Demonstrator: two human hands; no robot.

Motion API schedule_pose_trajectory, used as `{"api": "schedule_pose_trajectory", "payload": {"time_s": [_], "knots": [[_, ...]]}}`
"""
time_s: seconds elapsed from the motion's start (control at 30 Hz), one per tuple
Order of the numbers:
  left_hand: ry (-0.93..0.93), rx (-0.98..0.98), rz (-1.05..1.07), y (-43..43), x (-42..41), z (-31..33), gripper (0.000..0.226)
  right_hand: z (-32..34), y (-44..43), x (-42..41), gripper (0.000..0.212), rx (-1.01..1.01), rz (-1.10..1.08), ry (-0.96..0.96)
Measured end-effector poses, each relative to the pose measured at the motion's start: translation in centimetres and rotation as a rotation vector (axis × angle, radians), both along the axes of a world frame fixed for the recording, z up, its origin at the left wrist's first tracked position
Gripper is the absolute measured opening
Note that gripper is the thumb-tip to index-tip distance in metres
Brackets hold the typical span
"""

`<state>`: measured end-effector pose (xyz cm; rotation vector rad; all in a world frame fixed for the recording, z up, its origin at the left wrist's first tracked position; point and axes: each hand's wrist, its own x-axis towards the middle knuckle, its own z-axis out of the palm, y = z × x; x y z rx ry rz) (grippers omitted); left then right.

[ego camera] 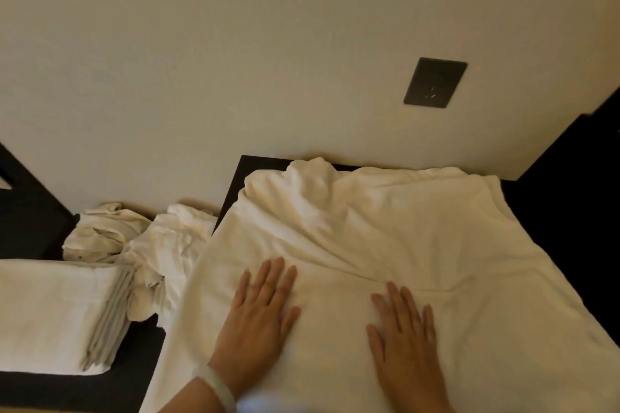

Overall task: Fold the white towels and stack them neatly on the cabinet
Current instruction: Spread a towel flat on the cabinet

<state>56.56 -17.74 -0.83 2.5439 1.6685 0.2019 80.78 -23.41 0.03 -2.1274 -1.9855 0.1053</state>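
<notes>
A large white towel (419, 235) lies spread over the dark cabinet top (258, 164), bunched and wrinkled at its far edge near the wall. My left hand (258, 315) presses flat on the towel's near left part, fingers straight and spread. My right hand (406, 332) lies flat on the towel beside it, fingers straight too. A stack of folded white towels (57, 312) sits on a lower dark surface at the left. Behind that stack lies a heap of crumpled white towels (141, 238).
A cream wall rises right behind the cabinet, with a dark socket plate (435, 82) on it. Dark furniture (567, 184) stands at the right, and another dark piece (27, 211) at the far left. A pale bangle (218, 386) is on my left wrist.
</notes>
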Motion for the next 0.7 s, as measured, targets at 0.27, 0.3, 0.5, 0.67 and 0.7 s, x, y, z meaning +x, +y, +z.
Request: {"api": "schedule_pose_trajectory", "payload": {"time_s": [0.27, 0.3, 0.5, 0.67, 0.7], "knots": [[0.042, -0.078, 0.219, 4.7, 0.3, 0.9, 0.065, 2.5, 7.6, 2.0, 0.051, -0.012, 0.185, -0.025], [0.055, -0.094, 0.254, 5.2, 0.2, 0.7, 0.064, 2.4, 9.2, 2.3, 0.054, -0.075, 0.189, -0.029], [0.004, -0.089, 0.217, 2.0, -0.6, 0.5, 0.063, 0.5, 8.4, 4.0, 0.068, -0.128, 0.139, -0.091], [-0.207, 0.000, 0.258, 3.6, -1.0, 1.2, 0.055, 1.2, 10.0, 4.0, 0.044, 0.005, 0.115, -0.042], [-0.257, 0.007, 0.333, 5.0, -1.3, 1.6, 0.050, 1.6, 11.4, 4.0, 0.034, 0.033, 0.111, -0.026]]}}
